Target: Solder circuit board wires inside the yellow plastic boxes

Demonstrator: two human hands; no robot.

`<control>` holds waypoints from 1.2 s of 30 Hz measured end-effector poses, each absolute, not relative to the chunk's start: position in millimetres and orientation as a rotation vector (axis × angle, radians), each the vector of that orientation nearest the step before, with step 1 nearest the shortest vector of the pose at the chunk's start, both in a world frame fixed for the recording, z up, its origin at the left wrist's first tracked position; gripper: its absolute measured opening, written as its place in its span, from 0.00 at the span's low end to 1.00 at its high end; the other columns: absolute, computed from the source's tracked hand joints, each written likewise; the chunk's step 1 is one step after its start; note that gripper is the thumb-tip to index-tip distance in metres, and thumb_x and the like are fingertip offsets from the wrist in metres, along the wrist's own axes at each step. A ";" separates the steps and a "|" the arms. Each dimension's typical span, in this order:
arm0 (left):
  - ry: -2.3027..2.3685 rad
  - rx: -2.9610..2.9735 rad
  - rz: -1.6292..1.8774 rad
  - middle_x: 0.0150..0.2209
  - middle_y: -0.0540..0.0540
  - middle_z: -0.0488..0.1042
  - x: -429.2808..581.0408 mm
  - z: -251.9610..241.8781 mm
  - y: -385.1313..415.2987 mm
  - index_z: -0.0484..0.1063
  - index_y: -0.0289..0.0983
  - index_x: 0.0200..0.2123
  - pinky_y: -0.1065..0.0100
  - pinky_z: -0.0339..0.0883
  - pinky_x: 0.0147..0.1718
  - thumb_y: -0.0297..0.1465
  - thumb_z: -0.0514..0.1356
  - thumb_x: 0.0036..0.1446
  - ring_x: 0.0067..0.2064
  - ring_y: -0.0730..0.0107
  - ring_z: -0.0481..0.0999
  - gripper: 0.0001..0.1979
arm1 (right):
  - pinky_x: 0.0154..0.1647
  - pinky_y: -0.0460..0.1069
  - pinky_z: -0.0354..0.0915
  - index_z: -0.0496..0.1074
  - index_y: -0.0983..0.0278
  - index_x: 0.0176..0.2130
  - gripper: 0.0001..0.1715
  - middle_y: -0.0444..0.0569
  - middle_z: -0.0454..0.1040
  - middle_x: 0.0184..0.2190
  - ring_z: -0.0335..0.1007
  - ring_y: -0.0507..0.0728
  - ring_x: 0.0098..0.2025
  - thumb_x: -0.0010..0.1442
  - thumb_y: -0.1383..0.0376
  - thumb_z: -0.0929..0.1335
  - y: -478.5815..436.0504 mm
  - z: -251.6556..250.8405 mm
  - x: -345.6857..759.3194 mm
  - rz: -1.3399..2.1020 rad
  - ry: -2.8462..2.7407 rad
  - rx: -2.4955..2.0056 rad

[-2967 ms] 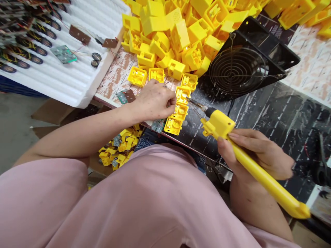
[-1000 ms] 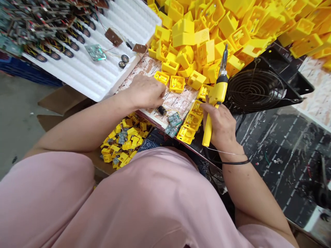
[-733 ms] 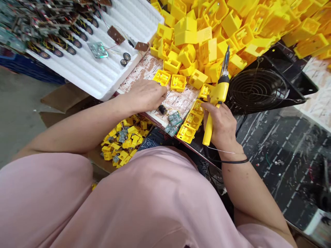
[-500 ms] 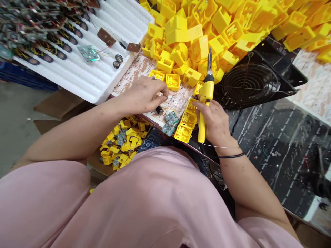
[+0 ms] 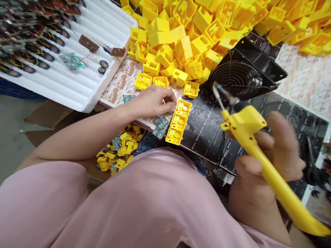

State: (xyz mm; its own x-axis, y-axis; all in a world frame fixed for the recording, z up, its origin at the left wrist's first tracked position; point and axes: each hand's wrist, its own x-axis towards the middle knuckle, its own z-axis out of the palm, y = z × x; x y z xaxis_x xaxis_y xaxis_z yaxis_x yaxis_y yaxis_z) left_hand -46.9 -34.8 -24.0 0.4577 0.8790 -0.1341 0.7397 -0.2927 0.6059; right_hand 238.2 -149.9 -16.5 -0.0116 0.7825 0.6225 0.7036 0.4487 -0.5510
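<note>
My left hand (image 5: 155, 101) rests on the bench edge with its fingers pinched together beside a row of three open yellow plastic housings (image 5: 179, 122); what it pinches is too small to make out. Small green circuit boards (image 5: 159, 125) lie just below that hand. My right hand (image 5: 269, 158) is lifted close to the camera and grips the yellow handle of a soldering iron (image 5: 248, 137). The metal tip of the iron points up and left, above the black mat (image 5: 207, 127).
A large heap of yellow plastic housings (image 5: 196, 38) fills the back of the bench. A black fan (image 5: 240, 77) stands right of the heap. A white ribbed foam tray (image 5: 77, 75) with wired boards and speakers sits left. More yellow parts lie in a box (image 5: 116, 155) below.
My right hand has swung the soldering iron away from the housings, to the right and toward the camera. My left hand moved slightly right, up to the row of housings.
</note>
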 end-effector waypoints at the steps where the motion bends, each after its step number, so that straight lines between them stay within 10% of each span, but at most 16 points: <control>1: 1.353 2.125 0.266 0.37 0.49 0.84 -45.9 -22.9 -34.7 0.83 0.38 0.39 0.67 0.68 0.42 0.33 0.61 0.58 0.40 0.67 0.82 0.11 | 0.29 0.52 0.77 0.75 0.60 0.64 0.42 0.53 0.85 0.45 0.83 0.61 0.35 0.65 0.36 0.70 -151.6 -19.8 242.6 0.065 -1.668 -1.250; 9: 1.377 2.331 0.112 0.38 0.49 0.82 -51.5 -8.1 -16.7 0.82 0.39 0.41 0.65 0.70 0.50 0.33 0.58 0.60 0.48 0.62 0.82 0.13 | 0.25 0.47 0.64 0.86 0.61 0.33 0.24 0.46 0.78 0.25 0.71 0.51 0.26 0.70 0.49 0.70 -119.7 -51.9 260.0 -0.007 -1.017 -1.058; 12: 1.324 2.359 -0.079 0.37 0.49 0.81 -46.9 -5.5 -14.2 0.81 0.39 0.40 0.66 0.70 0.48 0.32 0.57 0.59 0.45 0.62 0.82 0.12 | 0.26 0.47 0.67 0.86 0.60 0.43 0.13 0.46 0.83 0.32 0.74 0.52 0.28 0.63 0.54 0.76 -130.0 -50.2 256.4 0.140 -1.196 -1.101; 16: 1.300 2.353 -0.194 0.33 0.49 0.80 -33.1 -5.3 -18.9 0.81 0.39 0.42 0.68 0.68 0.44 0.31 0.57 0.60 0.40 0.65 0.81 0.13 | 0.25 0.46 0.72 0.78 0.55 0.59 0.30 0.45 0.86 0.42 0.80 0.53 0.30 0.58 0.65 0.79 -146.8 -42.8 246.8 0.243 -1.668 -1.101; 23: 1.372 2.325 -0.226 0.31 0.47 0.81 -24.5 -4.5 -23.7 0.82 0.37 0.41 0.69 0.65 0.37 0.30 0.57 0.59 0.35 0.66 0.80 0.14 | 0.21 0.45 0.72 0.74 0.59 0.41 0.17 0.41 0.83 0.30 0.81 0.54 0.27 0.57 0.68 0.80 -139.7 -30.5 230.4 0.135 -1.982 -1.002; 36: 1.385 2.340 -0.166 0.29 0.46 0.79 -22.2 -11.1 -23.5 0.82 0.38 0.36 0.63 0.69 0.41 0.29 0.59 0.57 0.38 0.57 0.82 0.10 | 0.22 0.45 0.70 0.74 0.59 0.38 0.14 0.41 0.82 0.29 0.79 0.52 0.27 0.57 0.70 0.80 -121.5 -11.7 230.7 0.129 -2.166 -0.870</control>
State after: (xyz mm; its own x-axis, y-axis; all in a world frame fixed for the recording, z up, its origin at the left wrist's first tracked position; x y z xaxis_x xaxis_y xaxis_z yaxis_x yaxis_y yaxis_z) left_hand -22.2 -23.5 -11.1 0.4983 0.8112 -0.3061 0.8605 -0.4195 0.2890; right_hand 230.7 -121.5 -11.7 -0.4592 0.6238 0.6325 0.5442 0.7603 -0.3548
